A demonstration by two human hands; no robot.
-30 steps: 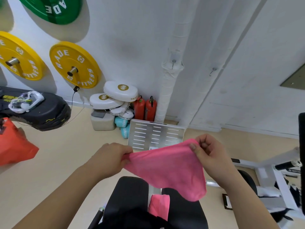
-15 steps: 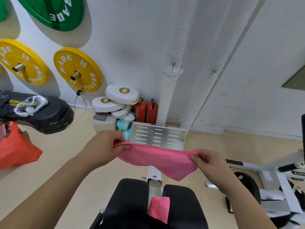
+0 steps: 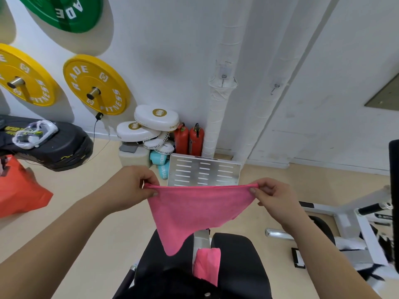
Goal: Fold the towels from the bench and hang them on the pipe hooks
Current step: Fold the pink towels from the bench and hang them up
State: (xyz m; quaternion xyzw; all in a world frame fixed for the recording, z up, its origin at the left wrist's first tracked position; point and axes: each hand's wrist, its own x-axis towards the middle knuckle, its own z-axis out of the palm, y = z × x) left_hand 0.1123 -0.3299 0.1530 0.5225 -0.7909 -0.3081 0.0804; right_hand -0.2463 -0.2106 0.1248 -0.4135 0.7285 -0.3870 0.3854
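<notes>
Left hand (image 3: 131, 186) and right hand (image 3: 271, 196) each pinching a top corner of pink towel (image 3: 194, 210), stretched taut above bench (image 3: 237, 262); second towel (image 3: 207, 266) on bench.

- White painted wall (image 3: 177, 50), scuffed in places
- Beige floor (image 3: 71, 214), evenly lit
- One green weight plate (image 3: 64, 11) and two yellow weight plates (image 3: 96, 84) mounted on wall pegs
- White boxing pads (image 3: 156, 117) stacked at the wall base, two red extinguishers (image 3: 189, 140) just beside them
- White machine frame (image 3: 354, 214) at right
</notes>
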